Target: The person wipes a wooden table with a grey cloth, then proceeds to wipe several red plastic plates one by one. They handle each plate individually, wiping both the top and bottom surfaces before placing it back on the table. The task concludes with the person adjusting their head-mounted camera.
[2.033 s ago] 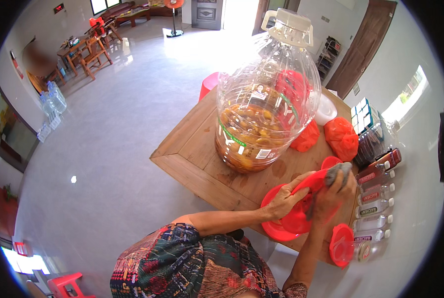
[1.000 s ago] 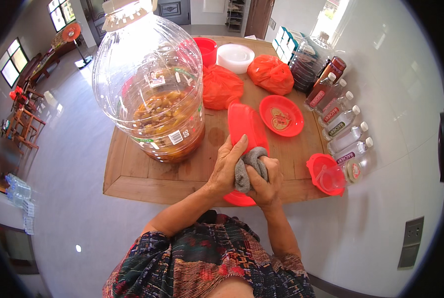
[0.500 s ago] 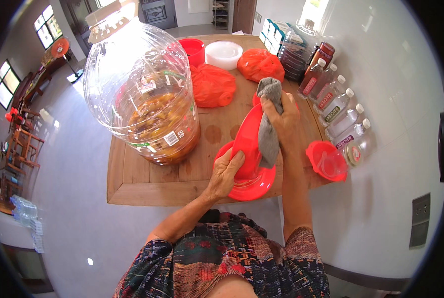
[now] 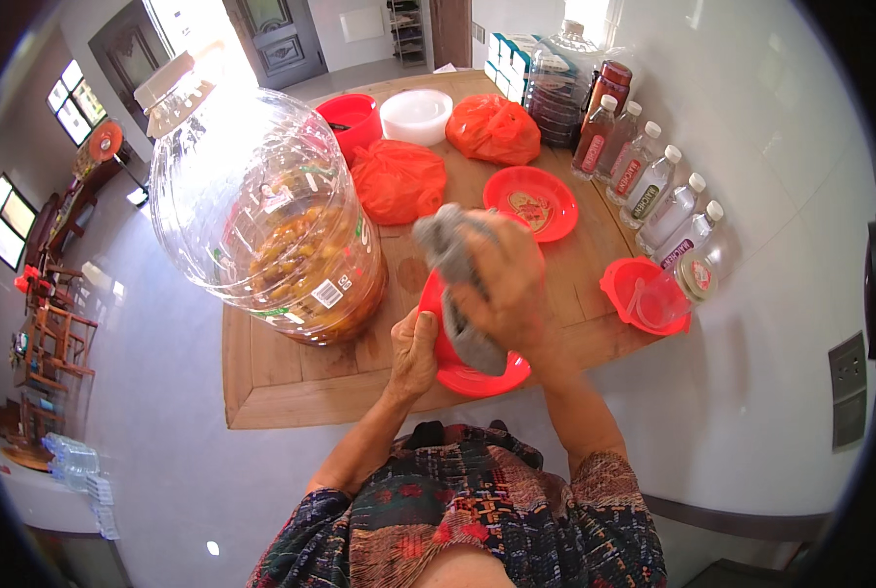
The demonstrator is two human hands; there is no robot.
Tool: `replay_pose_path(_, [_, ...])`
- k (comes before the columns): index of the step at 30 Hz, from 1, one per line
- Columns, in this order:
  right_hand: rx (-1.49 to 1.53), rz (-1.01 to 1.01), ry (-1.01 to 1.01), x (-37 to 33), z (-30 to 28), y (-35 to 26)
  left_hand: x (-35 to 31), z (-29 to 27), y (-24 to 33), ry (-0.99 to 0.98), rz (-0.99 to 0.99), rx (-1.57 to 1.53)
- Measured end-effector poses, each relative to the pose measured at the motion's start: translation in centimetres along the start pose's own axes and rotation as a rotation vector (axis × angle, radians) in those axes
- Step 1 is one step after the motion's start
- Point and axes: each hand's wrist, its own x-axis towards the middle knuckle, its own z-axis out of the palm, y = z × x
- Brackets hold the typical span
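A red plate [image 4: 450, 361] is in front of me near the table's front edge, and my left hand [image 4: 415, 355] grips its left rim with the thumb on the inner side. Over the plate, my right hand [image 4: 504, 282], slightly smeared by motion, clutches a bunched grey cloth [image 4: 475, 338]. The cloth hangs down onto the plate's inside and covers much of it. Whether a second red dish lies under this plate I cannot tell. Just beyond my right hand, another red plate [image 4: 555, 211] with a pattern in its middle lies flat on the wooden table [image 4: 305, 377].
A large clear jar [image 4: 330, 265] of amber contents stands left. Farther back are red bags [image 4: 399, 181], a red tub [image 4: 354, 122], white bowls [image 4: 416, 116] and a big dark-filled jug [image 4: 557, 93]. Several bottles [image 4: 650, 186] line the right edge, near a red basket [image 4: 644, 294].
My right hand and the cloth have swung left and toward me, over the plate. The plate in my left hand has tipped lower. The patterned plate behind has come into full view.
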Motion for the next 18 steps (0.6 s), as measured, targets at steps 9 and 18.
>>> replay_pose_path(9, [0.668,0.833,0.118,-3.8,-1.8,7.2,0.6,0.2,3.0,0.032,-0.002,-0.244])
replay_pose_path(18, [0.526,0.688,0.323,-4.6,-0.9,7.7,1.6,1.1,1.6,0.020,-0.173,-0.301])
